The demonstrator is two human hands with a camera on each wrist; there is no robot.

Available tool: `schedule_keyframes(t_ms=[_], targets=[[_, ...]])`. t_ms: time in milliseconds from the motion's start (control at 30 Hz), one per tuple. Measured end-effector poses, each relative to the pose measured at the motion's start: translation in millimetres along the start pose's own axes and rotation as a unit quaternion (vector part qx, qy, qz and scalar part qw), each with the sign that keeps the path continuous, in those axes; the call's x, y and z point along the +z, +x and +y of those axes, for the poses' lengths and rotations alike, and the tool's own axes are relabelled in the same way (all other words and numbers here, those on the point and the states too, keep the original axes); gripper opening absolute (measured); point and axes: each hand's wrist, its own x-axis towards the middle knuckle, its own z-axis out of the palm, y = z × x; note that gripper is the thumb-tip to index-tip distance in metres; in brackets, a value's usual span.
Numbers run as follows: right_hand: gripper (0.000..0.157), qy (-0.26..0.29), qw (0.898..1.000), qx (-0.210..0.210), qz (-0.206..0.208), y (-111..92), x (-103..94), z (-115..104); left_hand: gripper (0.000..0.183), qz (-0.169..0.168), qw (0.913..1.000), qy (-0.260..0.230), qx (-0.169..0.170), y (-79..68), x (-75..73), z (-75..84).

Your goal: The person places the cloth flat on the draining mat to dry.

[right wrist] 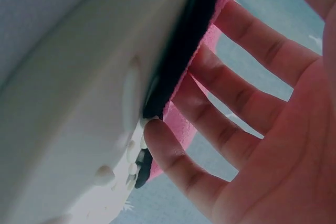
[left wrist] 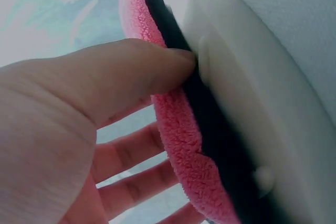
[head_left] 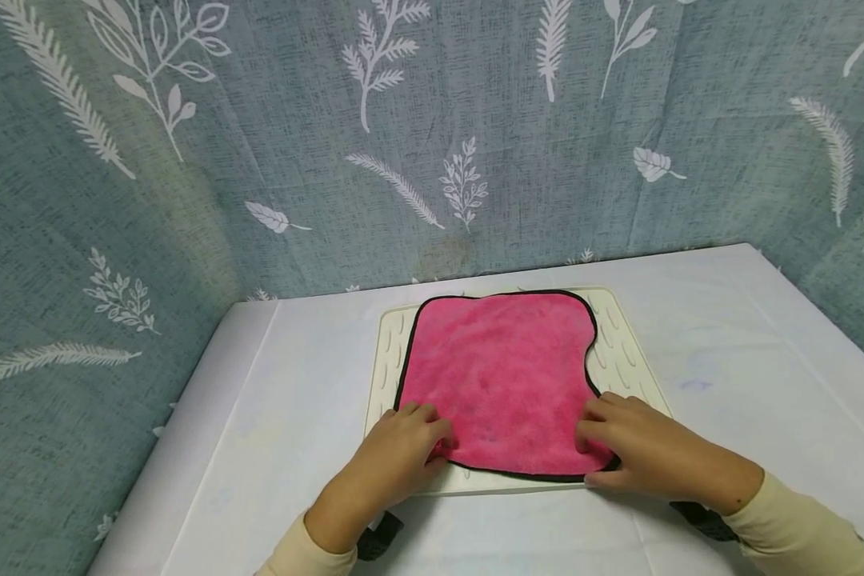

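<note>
A pink plush cloth [head_left: 500, 376] with a black border lies spread on a cream ribbed mat [head_left: 622, 360]. Its right edge bends inward. At the near left corner rests my left hand [head_left: 399, 448]; in the left wrist view the thumb [left wrist: 157, 69] touches the black border [left wrist: 212, 114] and the other fingers reach onto the plush. My right hand [head_left: 641, 444] is on the near right corner. Seen from the right wrist, its fairly straight fingers [right wrist: 247, 95] touch the cloth's edge, and one fingertip meets the mat. Neither corner looks lifted.
The mat stands on a table with a white cover [head_left: 274, 448]. A blue-green leaf-patterned curtain [head_left: 432, 160] hangs behind and along both sides. A dark device [head_left: 379, 536] is at the left wrist, another dark device [head_left: 706, 520] at the right.
</note>
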Motion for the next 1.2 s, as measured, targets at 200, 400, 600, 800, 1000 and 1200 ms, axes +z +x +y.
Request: schedule_keyframes(t_ms=[200,400,600,800,1000,1200], targets=[[0.023,-0.006,1.0,-0.007,0.01,-0.6,-0.5,1.7,0.007,-0.002,1.0,-0.002,-0.003,1.0,-5.6,-1.4],[0.028,-0.01,1.0,-0.016,0.016,-1.7,0.7,3.4,0.005,-0.017,0.9994,-0.029,-0.009,0.3,-8.5,-4.6],[0.034,-0.029,0.998,-0.03,0.044,-2.1,1.5,4.2,0.007,-0.031,0.9984,-0.044,-0.018,1.0,-9.5,-7.2],[0.033,-0.064,0.993,-0.046,0.087,0.1,3.0,9.3,0.009,-0.034,0.9983,-0.044,-0.017,-0.1,-9.3,-7.2],[0.035,-0.062,0.991,-0.055,0.103,0.7,-2.1,12.6,0.01,-0.025,0.9989,-0.037,-0.011,-0.7,-8.3,-7.6],[0.033,-0.064,0.989,-0.052,0.121,0.7,-9.1,15.7,0.008,-0.023,0.9993,-0.029,-0.003,-1.1,-8.0,-7.7]])
